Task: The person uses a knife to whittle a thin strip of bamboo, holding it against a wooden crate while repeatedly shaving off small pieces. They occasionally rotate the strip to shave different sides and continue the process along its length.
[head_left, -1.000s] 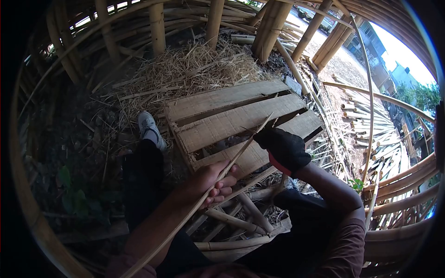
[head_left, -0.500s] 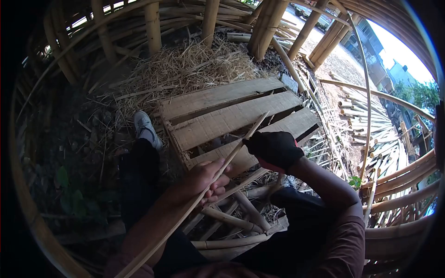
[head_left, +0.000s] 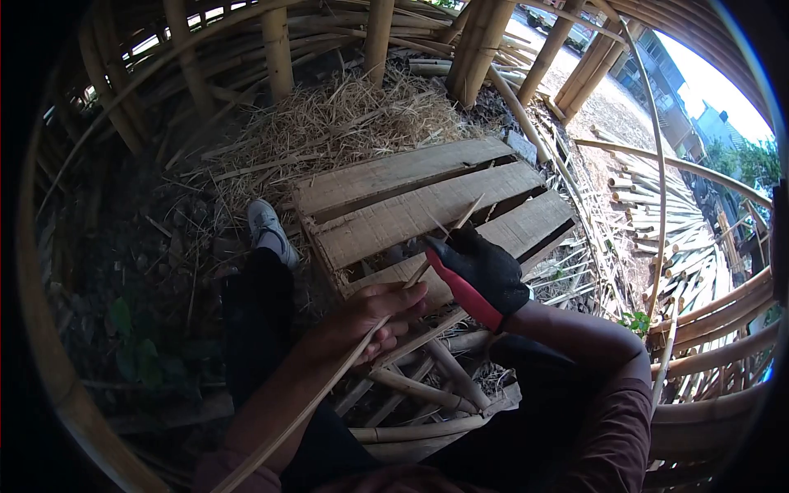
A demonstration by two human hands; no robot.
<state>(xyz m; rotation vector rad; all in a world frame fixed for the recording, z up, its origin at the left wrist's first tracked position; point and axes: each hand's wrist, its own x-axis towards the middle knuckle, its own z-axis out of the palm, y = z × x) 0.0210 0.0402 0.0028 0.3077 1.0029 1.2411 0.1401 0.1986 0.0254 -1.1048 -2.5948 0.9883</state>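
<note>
A long thin bamboo strip (head_left: 329,380) runs from the bottom left up over the slatted wooden crate (head_left: 411,215). My bare left hand (head_left: 385,319) is closed around its middle, just off the crate's near edge. Farther up, my right hand (head_left: 481,275), in a black and red glove, is closed at the strip's upper part, above the crate. A thin pointed sliver or blade shows beside the right fingers; which one, I cannot tell. The strip's tip sticks out beyond the glove.
Shavings (head_left: 353,119) lie in a heap behind the crate. Upright bamboo poles (head_left: 481,53) stand at the back. Cut bamboo poles (head_left: 666,222) are piled at the right. My shoe (head_left: 271,230) is left of the crate, and bamboo pieces (head_left: 423,390) lie below it.
My right hand has turned, showing more of the glove's red side, and moved slightly down the strip, closer to my left hand. The left hand still holds the strip.
</note>
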